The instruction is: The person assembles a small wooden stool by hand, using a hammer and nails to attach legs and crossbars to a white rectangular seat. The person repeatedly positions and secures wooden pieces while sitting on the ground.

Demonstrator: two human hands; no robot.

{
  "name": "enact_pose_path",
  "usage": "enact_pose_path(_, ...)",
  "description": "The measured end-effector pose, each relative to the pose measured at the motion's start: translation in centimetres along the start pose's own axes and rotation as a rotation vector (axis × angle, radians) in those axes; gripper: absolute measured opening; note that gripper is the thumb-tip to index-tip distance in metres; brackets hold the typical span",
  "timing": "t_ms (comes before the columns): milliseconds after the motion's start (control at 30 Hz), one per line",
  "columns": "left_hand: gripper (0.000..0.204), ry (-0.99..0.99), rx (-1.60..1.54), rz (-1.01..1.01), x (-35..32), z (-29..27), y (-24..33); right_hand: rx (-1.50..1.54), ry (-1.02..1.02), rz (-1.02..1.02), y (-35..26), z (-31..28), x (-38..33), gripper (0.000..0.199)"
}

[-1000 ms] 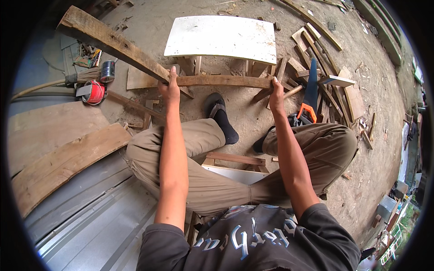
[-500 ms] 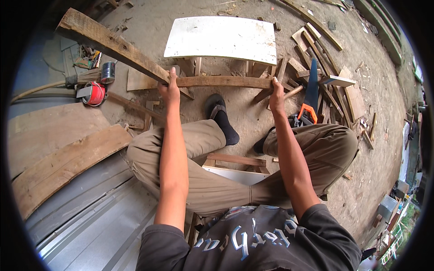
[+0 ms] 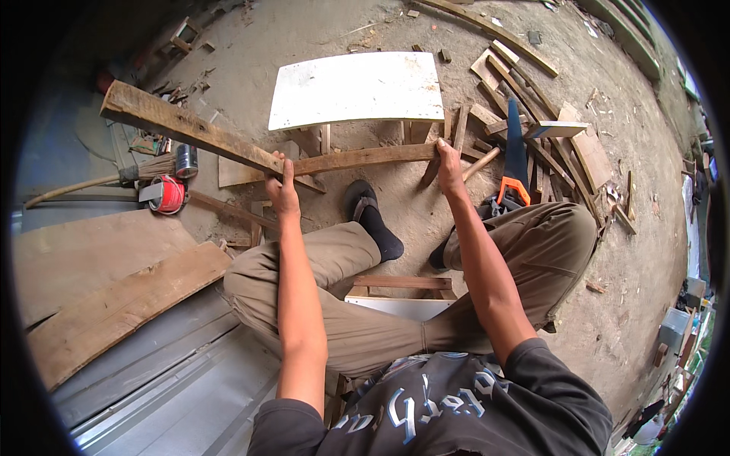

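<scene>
The left hand [image 3: 283, 191] and right hand [image 3: 449, 169] each hold the wooden strip [image 3: 365, 158], fingers wrapped around it, white board [image 3: 357, 87] just beyond.

The person wears a black short-sleeved shirt with pale lettering, khaki trousers, black socks and sandals.

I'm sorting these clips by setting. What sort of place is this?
Probably an outdoor, makeshift carpentry yard: bare dirt ground strewn with wood offcuts, a handsaw nearby, and both hands holding a rough wooden slat.
</scene>
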State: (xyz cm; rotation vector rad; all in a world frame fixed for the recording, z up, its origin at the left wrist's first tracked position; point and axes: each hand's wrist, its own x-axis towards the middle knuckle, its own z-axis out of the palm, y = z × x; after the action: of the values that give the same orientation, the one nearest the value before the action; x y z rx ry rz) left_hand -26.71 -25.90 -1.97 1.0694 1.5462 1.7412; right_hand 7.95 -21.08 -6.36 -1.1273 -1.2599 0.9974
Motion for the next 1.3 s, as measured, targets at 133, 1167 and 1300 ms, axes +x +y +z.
enact_pose_path(133,0.061,0.179,0.19,0.1,-0.6,-0.7,1.9,0.007,-0.009,0.008,-0.5,0.1,-0.1,0.043)
enact_pose_path(1167,0.049,-0.864,0.931,0.584,-6.0,20.3,6.0,0.298,-0.166,0.294,1.3,-0.9,0.0,0.089)
enact_pose_path(1300,0.049,-0.887,0.939,0.567,-5.8,20.6,6.0,0.211,-0.021,0.307,2.6,-0.2,0.1,0.078)
